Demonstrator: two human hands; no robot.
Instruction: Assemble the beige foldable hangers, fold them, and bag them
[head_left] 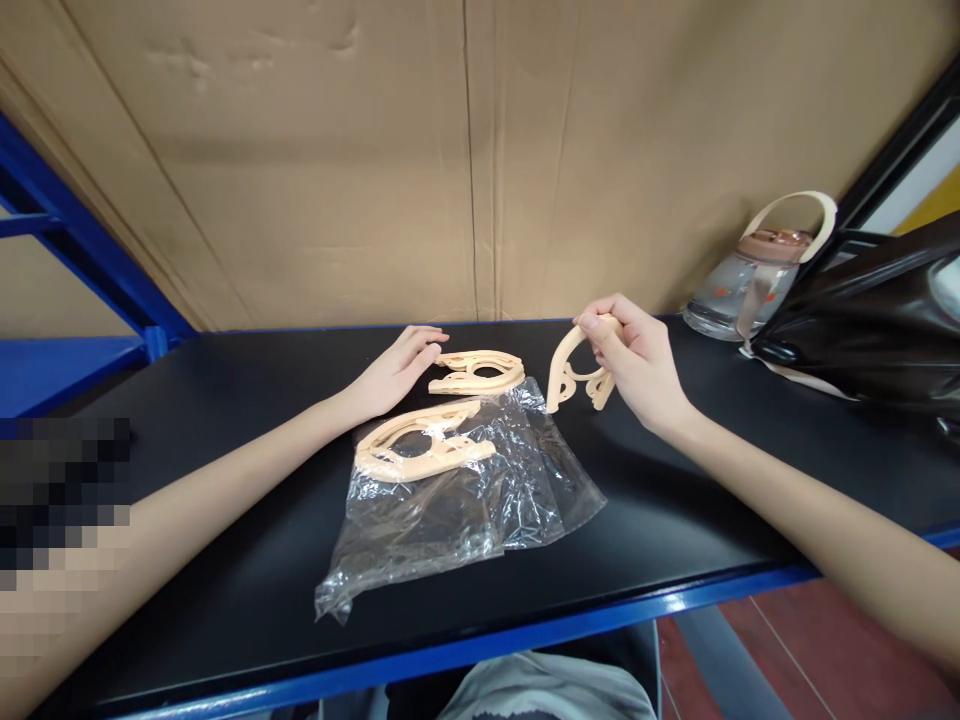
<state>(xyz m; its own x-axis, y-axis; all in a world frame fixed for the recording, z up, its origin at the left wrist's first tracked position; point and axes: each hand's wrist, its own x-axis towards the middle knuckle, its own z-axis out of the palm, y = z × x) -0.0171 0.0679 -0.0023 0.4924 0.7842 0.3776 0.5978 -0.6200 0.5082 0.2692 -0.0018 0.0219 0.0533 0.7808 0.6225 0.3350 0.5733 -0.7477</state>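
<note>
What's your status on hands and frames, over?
Right hand gripping cream frame. Left hand open at second frame, contact unclear. Crinkled clear bag near both, possible snag.

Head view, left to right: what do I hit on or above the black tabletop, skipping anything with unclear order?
Blue frame → left hand → flat-lying cream hanger → raised cream hanger in the right hand → clear bottle → black bag.
</note>
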